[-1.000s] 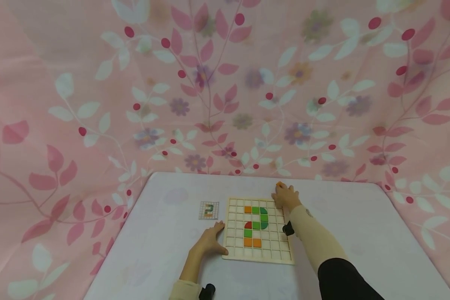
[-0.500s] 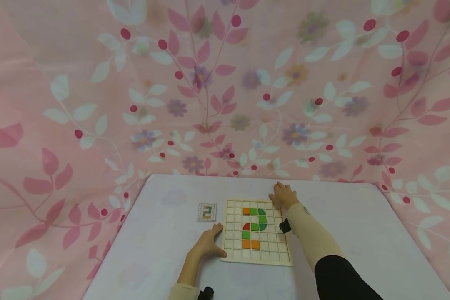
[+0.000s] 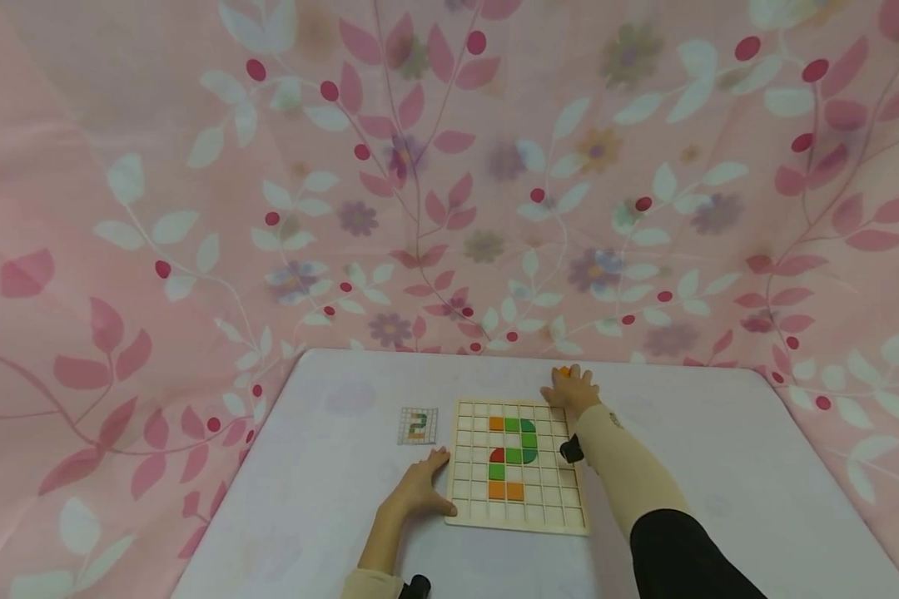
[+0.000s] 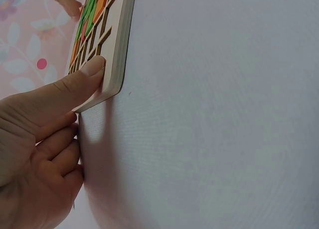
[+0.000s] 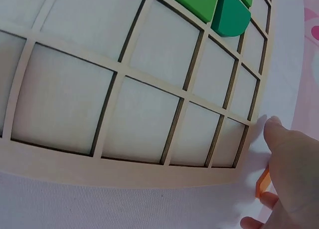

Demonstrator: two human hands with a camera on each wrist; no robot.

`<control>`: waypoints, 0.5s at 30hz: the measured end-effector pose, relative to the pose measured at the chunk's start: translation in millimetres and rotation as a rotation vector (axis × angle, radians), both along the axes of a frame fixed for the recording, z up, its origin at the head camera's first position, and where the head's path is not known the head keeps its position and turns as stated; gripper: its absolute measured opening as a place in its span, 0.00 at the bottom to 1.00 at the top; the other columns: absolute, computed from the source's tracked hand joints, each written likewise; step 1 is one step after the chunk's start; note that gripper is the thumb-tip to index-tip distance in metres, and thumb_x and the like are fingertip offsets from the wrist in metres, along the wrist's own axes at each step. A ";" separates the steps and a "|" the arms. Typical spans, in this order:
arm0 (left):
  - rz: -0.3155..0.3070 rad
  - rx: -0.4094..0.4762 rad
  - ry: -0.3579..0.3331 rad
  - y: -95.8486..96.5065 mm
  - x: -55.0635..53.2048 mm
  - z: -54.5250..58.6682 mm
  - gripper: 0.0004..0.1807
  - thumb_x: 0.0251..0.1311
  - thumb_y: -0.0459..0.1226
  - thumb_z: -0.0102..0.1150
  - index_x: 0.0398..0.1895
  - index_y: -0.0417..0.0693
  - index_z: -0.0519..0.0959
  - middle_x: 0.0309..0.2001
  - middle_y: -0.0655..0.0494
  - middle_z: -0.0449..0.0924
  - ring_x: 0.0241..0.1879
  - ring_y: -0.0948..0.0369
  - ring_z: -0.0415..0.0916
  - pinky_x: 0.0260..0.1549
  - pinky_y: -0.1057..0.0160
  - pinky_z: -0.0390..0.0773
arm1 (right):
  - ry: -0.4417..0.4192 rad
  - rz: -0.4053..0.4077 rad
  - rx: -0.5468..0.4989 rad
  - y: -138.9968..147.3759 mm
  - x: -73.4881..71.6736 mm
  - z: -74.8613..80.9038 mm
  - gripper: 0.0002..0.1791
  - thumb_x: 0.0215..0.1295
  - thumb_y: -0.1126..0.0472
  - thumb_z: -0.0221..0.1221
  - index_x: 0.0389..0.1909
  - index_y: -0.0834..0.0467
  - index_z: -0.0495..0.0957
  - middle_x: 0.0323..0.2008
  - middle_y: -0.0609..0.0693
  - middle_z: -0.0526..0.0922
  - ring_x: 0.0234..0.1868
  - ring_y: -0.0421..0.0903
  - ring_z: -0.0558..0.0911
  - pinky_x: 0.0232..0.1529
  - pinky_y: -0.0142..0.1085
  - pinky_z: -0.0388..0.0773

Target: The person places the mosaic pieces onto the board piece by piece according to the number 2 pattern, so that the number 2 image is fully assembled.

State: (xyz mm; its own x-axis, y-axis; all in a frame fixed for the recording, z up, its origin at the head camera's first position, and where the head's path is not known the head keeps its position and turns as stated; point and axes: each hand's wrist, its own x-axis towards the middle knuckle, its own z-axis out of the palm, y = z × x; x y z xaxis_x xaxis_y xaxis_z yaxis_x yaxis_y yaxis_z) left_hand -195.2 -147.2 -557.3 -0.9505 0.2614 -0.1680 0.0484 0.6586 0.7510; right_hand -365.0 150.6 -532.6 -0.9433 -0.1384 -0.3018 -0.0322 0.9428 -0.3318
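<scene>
The wooden grid board (image 3: 558, 517) lies on the white table, bearing green, orange and red pieces. My left hand (image 3: 418, 487) is at its left side, fingers spread. In the left wrist view its thumb (image 4: 93, 65) rests on the rim near the corner, and the other fingers lie beside the edge. Past the far right corner, my right hand (image 3: 573, 391) reaches over an orange piece (image 5: 263, 181), with fingers at it and the thumb (image 5: 273, 123) apart from it. The palm partly covers that piece.
A small printed grid card (image 3: 417, 425) with a coloured figure lies left of the board. A pink floral curtain (image 3: 449, 208) hangs right behind the table's far edge. The right forearm (image 3: 629, 470) passes over the table at the board's right side.
My right hand stays at the far edge with slight finger motion. The orange piece there was hidden half a second ago and shows again now. The left hand and board keep their places.
</scene>
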 end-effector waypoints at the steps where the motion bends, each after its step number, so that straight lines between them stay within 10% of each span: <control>1: 0.000 -0.003 0.005 -0.3 0.4 1.1 0.51 0.30 0.33 0.78 0.65 0.33 0.64 0.69 0.39 0.58 0.66 0.34 0.52 0.63 0.37 0.54 | 0.007 -0.007 0.002 0.1 -0.5 -0.9 0.35 0.70 0.47 0.47 0.69 0.64 0.56 0.63 0.74 0.51 0.59 0.73 0.54 0.54 0.67 0.59; 15: 0.002 0.000 -0.004 -0.5 0.0 -0.7 0.51 0.31 0.34 0.79 0.65 0.34 0.64 0.69 0.40 0.58 0.68 0.36 0.51 0.64 0.37 0.53 | 0.153 -0.010 0.044 29.2 8.4 -20.2 0.28 0.70 0.54 0.47 0.65 0.67 0.61 0.63 0.70 0.59 0.59 0.72 0.59 0.50 0.66 0.66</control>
State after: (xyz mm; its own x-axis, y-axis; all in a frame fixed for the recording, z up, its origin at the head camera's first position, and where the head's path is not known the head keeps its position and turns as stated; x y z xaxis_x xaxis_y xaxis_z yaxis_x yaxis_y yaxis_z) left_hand -195.2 -147.7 -558.1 -0.9502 0.2596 -0.1723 0.0438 0.6589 0.7509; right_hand -356.6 179.8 -552.8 -0.9799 -0.1184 -0.1602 -0.0695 0.9568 -0.2824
